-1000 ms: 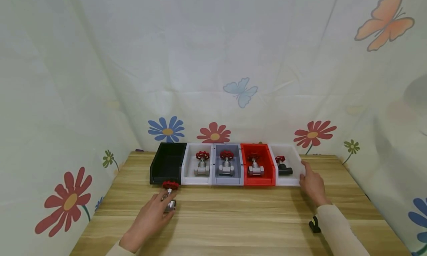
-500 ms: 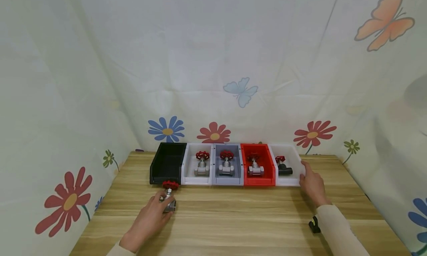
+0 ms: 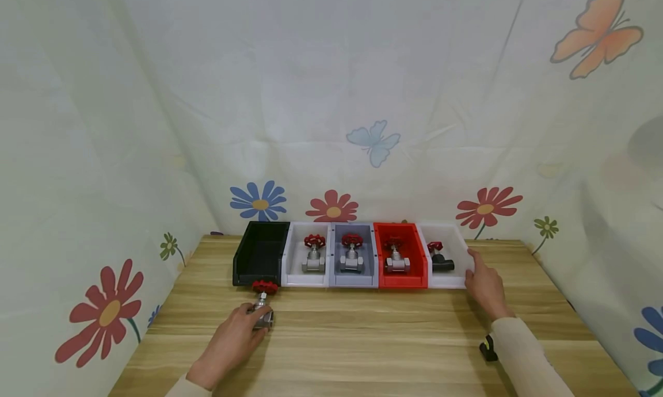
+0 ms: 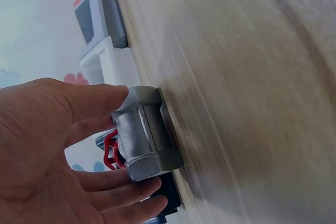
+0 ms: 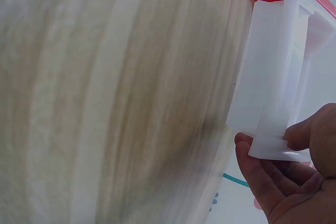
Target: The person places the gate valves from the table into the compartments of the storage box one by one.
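Note:
My left hand (image 3: 233,335) holds a metal gate valve (image 4: 147,135) by its hexagonal body, thumb at one end and fingers at the other. The valve is close over the wooden table, its red handwheel (image 3: 265,287) pointing at the front of the black bin (image 3: 257,282). At the far right, my right hand (image 3: 487,286) pinches the side wall of a white bin (image 5: 273,114), thumb inside and fingers outside. In that bin lies a black pipe fitting (image 3: 442,263) with a red handwheel. The black bin at the left end has nothing visible inside.
Between the end bins stand another white bin (image 3: 305,281), a grey bin (image 3: 354,281) and a red bin (image 3: 403,282), each holding a red-wheeled metal valve. A small black object (image 3: 488,348) is by the right sleeve. A printed curtain (image 3: 331,98) hangs behind the table (image 3: 362,351).
My left fingers have shifted slightly on the valve, drawing lower along its body and baring more of its neck. The right hand and the bins have stayed in place.

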Demonstrator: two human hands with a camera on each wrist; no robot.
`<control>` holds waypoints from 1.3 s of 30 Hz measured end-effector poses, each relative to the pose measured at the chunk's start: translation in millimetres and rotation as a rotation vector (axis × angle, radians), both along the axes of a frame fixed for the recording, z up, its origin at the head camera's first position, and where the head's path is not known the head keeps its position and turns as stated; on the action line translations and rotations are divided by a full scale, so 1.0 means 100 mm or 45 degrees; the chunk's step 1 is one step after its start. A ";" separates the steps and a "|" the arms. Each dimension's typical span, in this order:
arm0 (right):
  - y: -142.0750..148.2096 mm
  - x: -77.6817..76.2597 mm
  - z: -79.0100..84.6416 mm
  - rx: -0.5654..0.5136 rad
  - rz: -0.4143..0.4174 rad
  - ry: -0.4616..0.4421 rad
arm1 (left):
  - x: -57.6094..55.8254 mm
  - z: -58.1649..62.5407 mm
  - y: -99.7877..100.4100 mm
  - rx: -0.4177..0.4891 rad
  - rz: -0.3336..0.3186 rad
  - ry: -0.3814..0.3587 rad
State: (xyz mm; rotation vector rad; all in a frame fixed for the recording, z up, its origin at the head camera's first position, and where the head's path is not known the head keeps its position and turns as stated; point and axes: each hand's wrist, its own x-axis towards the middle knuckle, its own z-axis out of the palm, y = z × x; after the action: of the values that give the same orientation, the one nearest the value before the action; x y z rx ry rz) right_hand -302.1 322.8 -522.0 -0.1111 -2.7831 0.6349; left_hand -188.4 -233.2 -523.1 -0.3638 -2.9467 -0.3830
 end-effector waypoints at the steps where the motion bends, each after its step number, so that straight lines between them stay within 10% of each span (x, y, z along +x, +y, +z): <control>1: 0.00 0.00 0.00 0.002 -0.002 -0.003 | 0.00 0.00 0.00 0.000 0.002 -0.007; 39: -0.01 0.00 -0.02 0.009 0.000 -0.009 | -0.17 -0.10 0.00 -0.025 0.009 -0.062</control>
State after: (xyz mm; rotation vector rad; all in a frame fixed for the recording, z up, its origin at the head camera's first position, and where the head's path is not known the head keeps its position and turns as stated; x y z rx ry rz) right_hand -302.6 321.5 -523.9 -0.1125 -2.7918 0.6259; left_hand -205.5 -233.3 -533.0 -0.3513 -3.0003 -0.3677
